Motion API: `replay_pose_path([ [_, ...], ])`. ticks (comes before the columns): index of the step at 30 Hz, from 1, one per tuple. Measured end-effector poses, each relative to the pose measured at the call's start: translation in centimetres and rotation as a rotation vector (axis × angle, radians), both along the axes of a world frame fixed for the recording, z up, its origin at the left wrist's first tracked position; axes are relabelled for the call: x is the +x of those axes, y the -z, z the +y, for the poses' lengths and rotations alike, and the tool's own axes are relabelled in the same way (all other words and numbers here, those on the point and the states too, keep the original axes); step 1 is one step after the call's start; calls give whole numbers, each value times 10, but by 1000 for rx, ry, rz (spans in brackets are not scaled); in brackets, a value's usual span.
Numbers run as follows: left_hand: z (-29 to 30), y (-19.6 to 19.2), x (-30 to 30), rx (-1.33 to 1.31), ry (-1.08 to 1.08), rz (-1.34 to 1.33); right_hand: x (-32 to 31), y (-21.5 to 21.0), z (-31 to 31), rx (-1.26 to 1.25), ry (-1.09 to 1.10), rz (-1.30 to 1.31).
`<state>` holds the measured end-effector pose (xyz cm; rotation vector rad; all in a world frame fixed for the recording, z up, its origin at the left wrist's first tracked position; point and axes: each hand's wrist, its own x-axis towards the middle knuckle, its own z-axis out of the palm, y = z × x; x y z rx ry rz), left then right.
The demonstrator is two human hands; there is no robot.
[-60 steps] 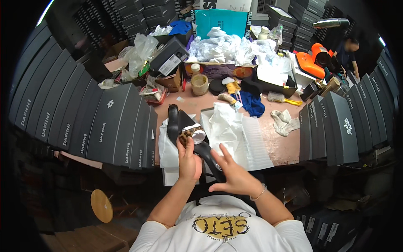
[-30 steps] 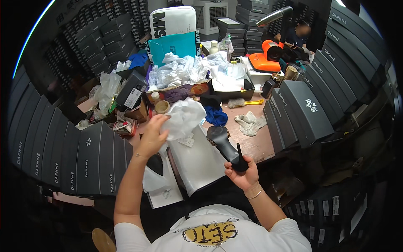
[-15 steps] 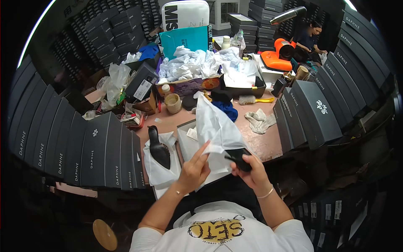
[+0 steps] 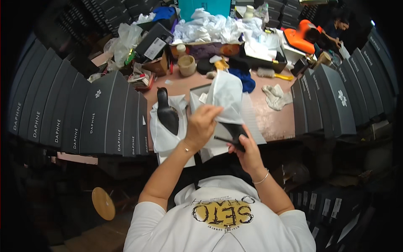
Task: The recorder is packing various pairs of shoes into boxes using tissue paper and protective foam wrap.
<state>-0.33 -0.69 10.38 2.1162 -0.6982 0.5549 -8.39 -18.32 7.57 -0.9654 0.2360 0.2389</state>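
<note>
A black high-heeled shoe [image 4: 232, 129] is in my right hand [image 4: 248, 154], its fingers closed around the heel end. White tissue paper [image 4: 226, 95] covers the front of that shoe. My left hand [image 4: 201, 126] is closed on the near left edge of this paper, beside the shoe. The shoe's thin heel points left, below my left hand. A second black heeled shoe [image 4: 168, 119] lies on its own sheet of white tissue [image 4: 181, 128] to the left. Under my hands is an open shoe box [image 4: 195, 93], partly hidden by paper and my arms.
Dark shoe boxes stand in rows at left [image 4: 100, 122] and right [image 4: 333, 96]. Behind are a jar [image 4: 186, 66], a yellow-handled brush [image 4: 273, 74], a white cloth [image 4: 277, 97], an orange device [image 4: 299, 40] and a heap of crumpled tissue [image 4: 214, 27]. Another person [image 4: 333, 31] sits far right.
My left fingers, stretched out against the paper before, have closed on its edge. The paper now sits closer around the shoe's front. The whole view has tilted downward.
</note>
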Motion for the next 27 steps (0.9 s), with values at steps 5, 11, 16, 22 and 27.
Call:
replay_pose_path([
  [5, -18, -43, -24, 7, 114, 141, 11, -31, 6, 217, 154, -92],
  [11, -76, -50, -47, -12, 385, -127, 47, 76, 6, -152, 75, -459],
  [16, -99, -26, -77, -7, 345, 3, 37, 18, -22, 617, 95, -450],
  [22, -52, 12, -64, 33, 229, 172, 74, 84, -101, -793, 163, -396],
  [27, 109, 116, 29, 23, -706, 410, 86, 90, -128, -1786, -468, -455],
])
